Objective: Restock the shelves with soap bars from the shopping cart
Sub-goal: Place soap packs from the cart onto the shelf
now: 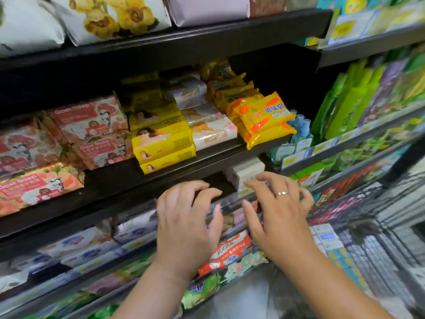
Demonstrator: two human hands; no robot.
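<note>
dark shelves (110, 180) are holding soap bars (163, 140) above my open, empty left hand (186, 222) and right hand (278, 217), and i am guessing they are light, slippery, best gripped by long sides.

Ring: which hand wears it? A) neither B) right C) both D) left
B: the ring sits on a finger of the right hand, and the left hand shows none.
</note>
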